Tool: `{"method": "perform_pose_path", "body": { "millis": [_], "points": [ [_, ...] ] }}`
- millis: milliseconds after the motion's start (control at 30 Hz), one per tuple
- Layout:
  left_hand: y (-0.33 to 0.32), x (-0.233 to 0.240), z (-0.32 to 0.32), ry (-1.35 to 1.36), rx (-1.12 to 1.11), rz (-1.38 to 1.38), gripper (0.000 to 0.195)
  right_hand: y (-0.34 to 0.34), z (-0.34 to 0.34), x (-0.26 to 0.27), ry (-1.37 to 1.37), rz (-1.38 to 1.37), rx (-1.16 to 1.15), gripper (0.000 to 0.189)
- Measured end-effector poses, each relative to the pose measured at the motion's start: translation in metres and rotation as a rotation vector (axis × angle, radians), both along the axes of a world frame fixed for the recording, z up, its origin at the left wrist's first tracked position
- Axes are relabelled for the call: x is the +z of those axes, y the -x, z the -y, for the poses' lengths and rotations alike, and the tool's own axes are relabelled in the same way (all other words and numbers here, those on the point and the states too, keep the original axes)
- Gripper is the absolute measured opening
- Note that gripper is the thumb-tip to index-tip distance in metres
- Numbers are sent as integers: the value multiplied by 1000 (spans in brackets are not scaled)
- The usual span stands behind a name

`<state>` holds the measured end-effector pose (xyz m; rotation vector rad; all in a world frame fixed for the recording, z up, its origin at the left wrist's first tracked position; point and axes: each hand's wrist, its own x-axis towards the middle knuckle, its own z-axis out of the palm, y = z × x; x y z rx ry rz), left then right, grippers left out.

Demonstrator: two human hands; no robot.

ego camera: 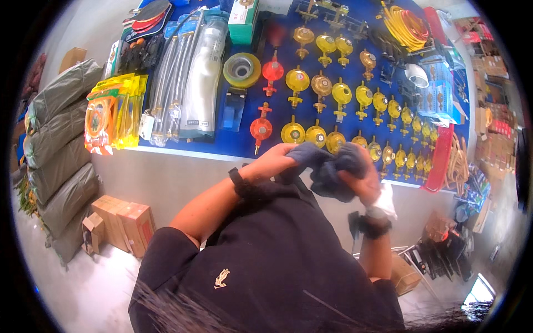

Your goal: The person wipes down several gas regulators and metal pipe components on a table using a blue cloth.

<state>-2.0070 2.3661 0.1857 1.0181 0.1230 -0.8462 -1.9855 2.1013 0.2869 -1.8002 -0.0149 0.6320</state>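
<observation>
My left hand (275, 161) grips one end of a bunched dark grey cloth (331, 166) in front of my chest. My right hand (362, 183) is closed on its other side, with part of the fabric wrapped over the fingers. A piece of white material (384, 203) sits at my right wrist, above a dark band. Just beyond the cloth, rows of yellow gas regulators (341, 93) lie on a blue-topped table (233, 143). The cloth and hands hide part of the nearest row. Two red regulators (261, 128) are to the left of them.
Left on the table are bagged orange-yellow hose packs (102, 114), braided hoses (166, 91) and a tape roll (242, 70). A yellow hose coil (402, 27) and blue boxes (436, 89) lie right. Wrapped bundles (62, 154) and cartons (125, 224) stand left on the floor.
</observation>
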Motion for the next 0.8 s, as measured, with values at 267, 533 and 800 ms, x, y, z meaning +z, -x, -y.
{"method": "perform_pose_path", "body": {
  "millis": [267,533,800],
  "points": [
    [5,3,18,183,-91,-99,39,-17,14,-33,153,-59,263,72],
    [8,-103,57,-1094,258,204,78,2,72,-66,-20,-22,6,53],
    [13,-189,80,-768,513,-78,60,0,82,-38,-154,-118,-179,62]
  ]
}}
